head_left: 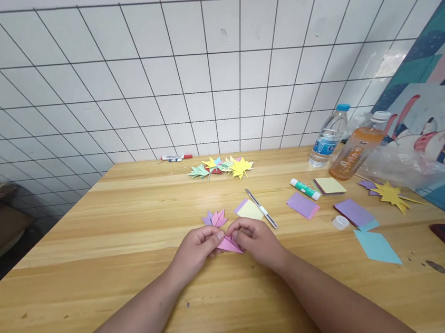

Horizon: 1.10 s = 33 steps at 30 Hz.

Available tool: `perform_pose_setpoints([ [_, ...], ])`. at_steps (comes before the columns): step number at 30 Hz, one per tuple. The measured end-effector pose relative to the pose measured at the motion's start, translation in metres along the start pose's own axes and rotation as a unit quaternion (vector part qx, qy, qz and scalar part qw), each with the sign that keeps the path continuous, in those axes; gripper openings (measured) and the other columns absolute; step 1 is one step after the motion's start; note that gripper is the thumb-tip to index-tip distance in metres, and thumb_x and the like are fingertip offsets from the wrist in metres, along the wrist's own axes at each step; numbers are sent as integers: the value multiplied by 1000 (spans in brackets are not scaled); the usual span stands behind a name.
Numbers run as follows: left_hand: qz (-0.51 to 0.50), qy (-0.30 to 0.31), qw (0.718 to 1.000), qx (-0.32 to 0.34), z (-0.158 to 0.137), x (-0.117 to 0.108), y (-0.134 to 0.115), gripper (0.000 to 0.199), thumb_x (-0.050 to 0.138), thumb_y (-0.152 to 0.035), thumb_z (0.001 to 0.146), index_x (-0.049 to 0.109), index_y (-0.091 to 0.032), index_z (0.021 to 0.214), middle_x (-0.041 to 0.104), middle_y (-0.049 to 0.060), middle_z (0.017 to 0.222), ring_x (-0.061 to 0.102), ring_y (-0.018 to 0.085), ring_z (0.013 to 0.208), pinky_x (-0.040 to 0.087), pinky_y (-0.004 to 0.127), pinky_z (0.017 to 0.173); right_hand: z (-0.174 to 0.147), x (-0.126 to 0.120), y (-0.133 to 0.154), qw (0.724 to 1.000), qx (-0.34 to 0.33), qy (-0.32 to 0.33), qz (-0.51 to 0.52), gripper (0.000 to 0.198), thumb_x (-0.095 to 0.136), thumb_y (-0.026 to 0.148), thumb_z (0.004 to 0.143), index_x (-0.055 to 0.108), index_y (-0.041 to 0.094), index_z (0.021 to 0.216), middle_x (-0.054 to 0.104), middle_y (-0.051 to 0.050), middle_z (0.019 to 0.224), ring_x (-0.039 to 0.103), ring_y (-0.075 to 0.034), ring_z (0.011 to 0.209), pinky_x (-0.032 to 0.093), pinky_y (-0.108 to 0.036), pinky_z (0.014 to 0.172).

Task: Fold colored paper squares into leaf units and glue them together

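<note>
A small folded piece of pink paper (230, 245) is held between both hands, low over the wooden table (124, 272). My left hand (200, 242) pinches its left end between thumb and fingers. The fingers of my right hand (254, 239) are closed on its upper edge. Just beyond the hands lie folded purple and pink paper pieces (216, 218). Behind my right hand are a pale yellow paper square (250, 209) and a utility knife (261, 209) lying diagonally across it.
Folded paper leaves (222, 167) and markers (176, 158) lie near the tiled wall. To the right are a glue stick (305, 189), its cap (340, 222), purple paper (301, 205), blue paper (378, 247), a yellow leaf (392, 196), a water bottle (329, 138) and an orange drink bottle (358, 149).
</note>
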<state>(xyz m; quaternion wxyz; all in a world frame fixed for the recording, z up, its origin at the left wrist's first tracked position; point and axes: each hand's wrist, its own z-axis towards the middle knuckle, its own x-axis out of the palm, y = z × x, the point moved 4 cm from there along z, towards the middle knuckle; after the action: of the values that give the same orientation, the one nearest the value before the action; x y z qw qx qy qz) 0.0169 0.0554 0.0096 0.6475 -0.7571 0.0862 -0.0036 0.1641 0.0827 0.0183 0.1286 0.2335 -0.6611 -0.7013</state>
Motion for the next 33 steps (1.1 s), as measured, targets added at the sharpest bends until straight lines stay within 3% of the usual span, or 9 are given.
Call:
perform_pose_setpoints([
  [4,16,-3,1000,-4,1,0,0,31,62,-46,72,65,-16,74,57,-1,59,51,12,55,39,22,55,0,-1,2,1000,-10,-10,-25,14,49,15,73,63,18,76,54,3,62,48,-8,54,35,-18,50],
  [8,30,-3,1000,10,0,0,1,29,61,-44,73,65,-16,73,55,-1,57,48,12,54,38,22,54,-1,0,-3,1000,12,-16,-12,19,56,24,73,60,20,92,60,1,74,54,-10,60,40,-19,52],
  [13,65,-10,997,48,-1,2,-1,27,60,-43,74,64,-16,69,53,-2,56,45,11,52,35,21,52,1,2,-9,999,42,-12,-25,14,60,31,73,57,18,72,55,3,60,52,-10,55,42,-21,52],
  [21,149,-34,985,83,-3,4,-2,26,57,-39,77,65,-16,67,54,-1,56,45,11,53,33,20,51,2,-2,-12,997,41,-12,-67,13,56,29,76,58,18,70,55,2,58,53,-12,53,43,-23,51],
  [27,123,-41,988,89,-3,2,1,24,57,-37,78,66,-17,70,61,1,60,49,12,53,36,20,51,1,1,-8,999,16,-3,-39,16,60,33,74,60,18,80,61,0,69,56,-12,63,44,-22,58],
  [33,157,-56,981,104,-3,1,1,25,56,-38,79,68,-17,72,67,3,66,56,15,61,40,21,55,3,-1,-11,998,33,-15,-47,15,59,31,74,58,17,72,59,0,64,54,-11,58,43,-22,54],
])
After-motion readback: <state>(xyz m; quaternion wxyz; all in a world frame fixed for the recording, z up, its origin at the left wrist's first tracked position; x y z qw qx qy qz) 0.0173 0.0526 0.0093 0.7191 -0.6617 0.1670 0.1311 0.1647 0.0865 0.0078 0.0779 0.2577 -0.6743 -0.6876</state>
